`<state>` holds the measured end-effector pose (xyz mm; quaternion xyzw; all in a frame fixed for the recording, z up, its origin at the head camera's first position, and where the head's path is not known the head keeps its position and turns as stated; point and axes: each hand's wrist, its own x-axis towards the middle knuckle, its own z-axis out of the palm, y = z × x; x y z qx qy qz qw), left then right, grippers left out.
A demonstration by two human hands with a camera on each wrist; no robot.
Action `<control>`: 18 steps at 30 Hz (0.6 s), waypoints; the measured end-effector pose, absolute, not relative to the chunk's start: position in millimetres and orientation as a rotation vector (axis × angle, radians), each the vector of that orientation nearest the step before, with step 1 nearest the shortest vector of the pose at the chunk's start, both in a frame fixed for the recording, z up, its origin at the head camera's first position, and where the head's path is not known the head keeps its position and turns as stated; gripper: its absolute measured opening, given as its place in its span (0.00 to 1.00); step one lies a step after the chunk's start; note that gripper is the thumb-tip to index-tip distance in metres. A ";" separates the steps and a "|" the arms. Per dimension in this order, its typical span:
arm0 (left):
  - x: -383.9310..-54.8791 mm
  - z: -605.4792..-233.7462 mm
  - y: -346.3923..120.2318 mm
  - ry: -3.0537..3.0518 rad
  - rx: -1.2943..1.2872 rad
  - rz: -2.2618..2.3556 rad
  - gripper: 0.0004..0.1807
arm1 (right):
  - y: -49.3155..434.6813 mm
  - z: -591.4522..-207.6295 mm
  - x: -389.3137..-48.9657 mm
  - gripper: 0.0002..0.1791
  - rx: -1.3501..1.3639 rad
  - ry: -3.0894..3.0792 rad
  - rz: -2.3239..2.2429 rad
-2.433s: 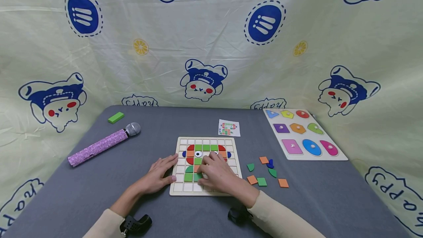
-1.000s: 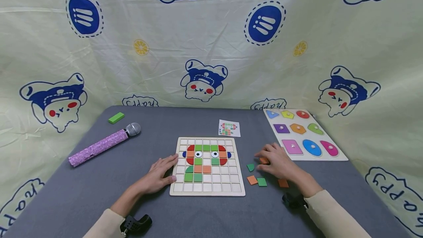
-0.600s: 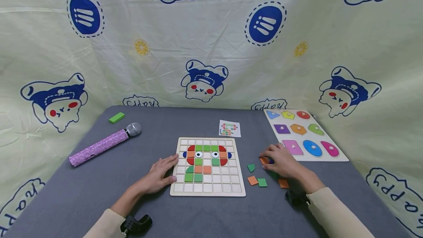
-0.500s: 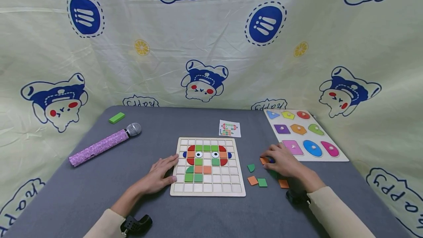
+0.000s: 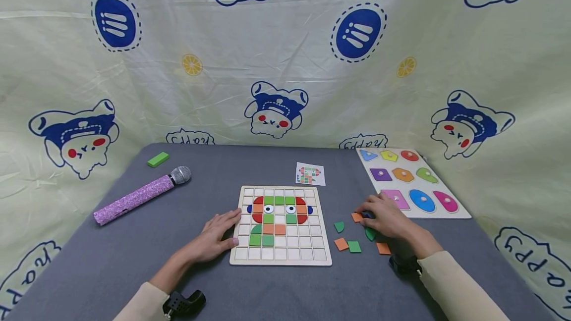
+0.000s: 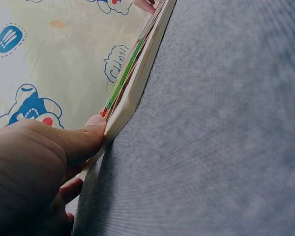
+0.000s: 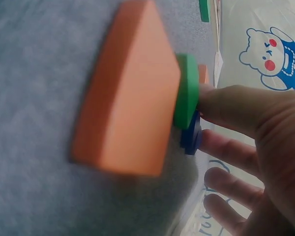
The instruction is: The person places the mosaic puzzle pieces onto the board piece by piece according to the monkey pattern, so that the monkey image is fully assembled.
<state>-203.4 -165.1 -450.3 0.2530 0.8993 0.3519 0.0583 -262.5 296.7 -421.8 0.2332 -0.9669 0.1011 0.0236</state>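
Note:
My left hand rests along the left edge of a white grid board, fingers extended; the left wrist view has its thumb against the board's side. Red, green, orange and blue pieces plus two eye tiles form a face on the grid, with a few tiles below it. To the board's right, my right hand pinches a small blue piece between thumb and forefinger. An orange tile and a rounded green piece lie right by its fingers. Close to the right wrist camera is another orange tile.
More loose pieces lie between board and right hand, among them a green square. A picture card sits behind the board. At the back right is a shape puzzle; at left are a glittery microphone and a green block.
My right hand left the board, moved right to the loose pieces, and shifted from beside the orange tile onto the blue piece. The left hand stayed on the board's edge.

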 end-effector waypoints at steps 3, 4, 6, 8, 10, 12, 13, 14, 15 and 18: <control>-203.3 -450.0 -165.2 2.717 0.769 1.073 0.34 | 296.9 -421.9 -262.3 0.10 0.737 -2.975 0.303; -203.2 -450.0 -165.2 2.715 0.768 1.076 0.34 | 296.7 -421.8 -261.9 0.10 0.735 -2.969 0.297; -203.5 -450.1 -165.2 2.712 0.769 1.078 0.34 | 295.9 -420.9 -260.6 0.10 0.745 -2.957 0.286; -203.8 -450.2 -165.2 2.715 0.772 1.075 0.34 | 293.7 -418.9 -258.5 0.10 0.755 -2.941 0.278; -204.0 -450.3 -165.2 2.716 0.774 1.073 0.34 | 290.3 -416.3 -255.9 0.10 0.765 -2.933 0.279; -203.9 -450.3 -165.2 2.720 0.778 1.069 0.34 | 285.4 -413.8 -253.2 0.11 0.771 -2.924 0.274; -203.7 -450.2 -165.3 2.723 0.780 1.068 0.34 | 282.4 -412.8 -251.9 0.11 0.770 -2.924 0.271; -203.7 -450.2 -165.2 2.722 0.781 1.070 0.34 | 279.1 -411.9 -250.5 0.11 0.767 -2.927 0.273; -203.7 -450.3 -165.2 2.721 0.782 1.072 0.34 | 275.7 -411.3 -249.2 0.11 0.765 -2.931 0.278; -203.7 -450.4 -165.3 2.721 0.784 1.075 0.34 | 264.4 -410.0 -244.9 0.11 0.759 -2.928 0.297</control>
